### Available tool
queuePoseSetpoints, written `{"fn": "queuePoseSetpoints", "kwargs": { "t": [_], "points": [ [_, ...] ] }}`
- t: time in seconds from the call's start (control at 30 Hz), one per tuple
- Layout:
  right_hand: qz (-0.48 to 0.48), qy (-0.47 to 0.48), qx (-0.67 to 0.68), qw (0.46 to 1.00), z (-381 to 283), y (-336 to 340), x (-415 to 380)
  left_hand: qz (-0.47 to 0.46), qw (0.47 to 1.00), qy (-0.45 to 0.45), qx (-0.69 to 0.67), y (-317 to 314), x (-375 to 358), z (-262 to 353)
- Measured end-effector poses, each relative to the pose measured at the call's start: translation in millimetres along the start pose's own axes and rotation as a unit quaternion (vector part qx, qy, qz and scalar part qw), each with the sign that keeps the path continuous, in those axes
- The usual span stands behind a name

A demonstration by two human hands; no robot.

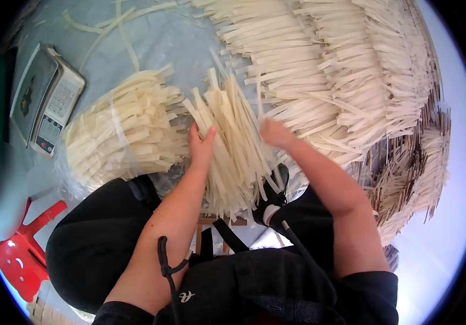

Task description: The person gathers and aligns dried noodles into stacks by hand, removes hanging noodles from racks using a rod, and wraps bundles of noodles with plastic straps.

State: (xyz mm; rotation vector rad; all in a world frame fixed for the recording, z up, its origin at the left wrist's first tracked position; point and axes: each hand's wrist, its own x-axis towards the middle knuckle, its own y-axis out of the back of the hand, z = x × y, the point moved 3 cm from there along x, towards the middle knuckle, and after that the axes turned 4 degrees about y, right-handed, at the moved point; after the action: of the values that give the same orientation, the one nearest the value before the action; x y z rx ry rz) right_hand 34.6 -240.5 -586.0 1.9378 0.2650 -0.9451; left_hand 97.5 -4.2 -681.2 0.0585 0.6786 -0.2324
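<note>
A loose bundle of flat, pale dried noodle strips (pixel 233 146) stands between my knees, its upper ends fanned unevenly. My left hand (pixel 202 145) holds the bundle's left side, with the thumb over the outer strips and the fingers partly hidden. To the right of the bundle, my right hand (pixel 276 134) is closed in a pinch and slightly blurred. One single noodle strip (pixel 259 95) rises from its fingers. Left of my left hand lies a clear plastic bag (pixel 116 122) packed with more of the same strips.
A digital scale (pixel 54 108) sits at upper left. A large pile of noodle strips (pixel 319 70) covers the upper right, with thin brown sticks (pixel 401 168) along its edge. Several loose strips (pixel 111 27) lie on the plastic sheet (pixel 184 43). A red stool (pixel 22 254) stands lower left.
</note>
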Motion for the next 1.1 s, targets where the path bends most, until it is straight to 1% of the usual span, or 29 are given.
{"fn": "queuePoseSetpoints", "kwargs": {
  "t": [0.03, 0.07, 0.1, 0.17, 0.23, 0.27, 0.3, 0.33, 0.37, 0.4, 0.43, 0.47, 0.5, 0.53, 0.57, 0.6, 0.63, 0.67, 0.7, 0.73, 0.8, 0.83, 0.87, 0.9, 0.93, 0.97, 1.0, 1.03, 1.1],
  "points": [
    [-0.050, 0.028, -0.073, 0.996, -2.6, -21.5, -4.9, 0.003, 1.000, -0.002, -0.001, -1.7, -0.3, 2.3],
    [-0.049, 0.033, -0.073, 0.996, -17.8, -13.2, -3.2, 0.011, 0.999, -0.029, 0.024, -4.6, -1.2, 7.2],
    [-0.071, -0.006, -0.103, 0.992, -40.1, 5.5, -8.8, 0.020, 0.997, -0.051, 0.051, -4.5, -4.2, 9.6],
    [-0.089, -0.063, -0.120, 0.987, -68.6, 38.4, -3.4, 0.018, 0.997, -0.039, 0.069, -2.8, -10.6, 15.5],
    [0.112, -0.010, -0.024, 0.993, -85.9, 67.2, 20.0, 0.010, 0.996, -0.038, 0.081, -7.4, -7.6, 20.5],
    [0.291, 0.105, -0.001, 0.951, -94.1, 75.5, 36.8, -0.002, 0.998, -0.036, 0.053, -8.3, -7.8, 20.5],
    [0.455, 0.218, 0.023, 0.863, -97.1, 78.1, 50.1, -0.012, 0.999, -0.035, 0.024, -8.0, -7.4, 20.4],
    [0.453, 0.220, 0.025, 0.863, -92.5, 77.0, 65.6, -0.008, 0.999, -0.034, 0.025, -7.5, -9.4, 20.9],
    [0.327, 0.211, 0.021, 0.921, -88.0, 70.2, 86.2, 0.003, 0.998, -0.038, 0.042, -8.0, -11.4, 21.4],
    [0.194, 0.199, 0.016, 0.961, -88.3, 61.1, 99.5, 0.015, 0.997, -0.041, 0.059, -7.1, -12.6, 23.6],
    [0.191, 0.201, 0.018, 0.960, -106.8, 74.1, 91.4, 0.019, 0.997, -0.039, 0.060, -5.7, -12.7, 25.6],
    [0.077, 0.126, -0.042, 0.988, -118.8, 84.9, 87.3, 0.023, 0.996, -0.043, 0.078, -5.7, -12.7, 27.4],
    [-0.040, 0.047, -0.103, 0.993, -127.5, 88.1, 82.8, 0.027, 0.994, -0.045, 0.095, -5.3, -13.8, 28.1],
    [-0.045, 0.046, -0.104, 0.992, -124.5, 74.2, 93.6, 0.027, 0.994, -0.041, 0.094, -4.7, -15.9, 27.3],
    [0.174, 0.164, -0.061, 0.969, -124.9, 67.6, 108.1, 0.027, 0.994, -0.040, 0.101, -5.3, -16.3, 27.9],
    [0.384, 0.274, -0.014, 0.882, -133.8, 73.5, 103.5, 0.028, 0.993, -0.042, 0.107, -5.9, -16.1, 31.8],
    [0.384, 0.274, -0.014, 0.882, -135.8, 71.2, 107.1, 0.029, 0.993, -0.042, 0.107, -7.2, -17.3, 35.6],
    [0.205, 0.214, -0.041, 0.954, -136.5, 58.9, 119.0, 0.031, 0.991, -0.045, 0.122, -8.7, -18.9, 39.4],
    [0.015, 0.146, -0.067, 0.987, -140.4, 47.8, 121.1, 0.035, 0.989, -0.047, 0.136, -7.6, -19.7, 42.1],
    [0.013, 0.148, -0.066, 0.987, -152.5, 54.3, 110.4, 0.037, 0.989, -0.045, 0.137, -5.7, -17.7, 38.7],
    [-0.019, 0.096, -0.096, 0.991, -164.7, 64.9, 92.9, 0.046, 0.987, -0.066, 0.140, -7.4, -15.1, 32.5],
    [-0.024, 0.094, -0.098, 0.990, -159.6, 49.9, 98.5, 0.045, 0.988, -0.060, 0.138, -7.3, -18.3, 32.1],
    [0.184, 0.247, -0.058, 0.950, -160.6, 40.1, 105.1, 0.043, 0.986, -0.060, 0.148, -7.2, -18.7, 33.5],
    [0.381, 0.385, -0.012, 0.841, -171.3, 47.8, 92.3, 0.041, 0.984, -0.062, 0.160, -7.5, -17.1, 34.2],
    [0.382, 0.385, -0.012, 0.840, -172.8, 48.3, 88.7, 0.041, 0.984, -0.064, 0.160, -8.4, -14.0, 30.3],
    [0.135, 0.335, -0.065, 0.930, -173.3, 33.7, 92.6, 0.039, 0.981, -0.095, 0.166, -8.6, -10.4, 26.5],
    [-0.125, 0.260, -0.113, 0.951, -174.9, 23.1, 88.1, 0.038, 0.976, -0.125, 0.172, -7.3, -7.6, 23.5],
    [-0.126, 0.261, -0.111, 0.950, -178.0, 28.8, 92.0, 0.039, 0.976, -0.124, 0.173, -5.9, -6.9, 24.8],
    [-0.056, 0.195, -0.016, 0.979, -174.5, 47.0, 110.4, 0.022, 0.982, -0.079, 0.171, -6.5, -11.9, 23.1]
  ]
}}
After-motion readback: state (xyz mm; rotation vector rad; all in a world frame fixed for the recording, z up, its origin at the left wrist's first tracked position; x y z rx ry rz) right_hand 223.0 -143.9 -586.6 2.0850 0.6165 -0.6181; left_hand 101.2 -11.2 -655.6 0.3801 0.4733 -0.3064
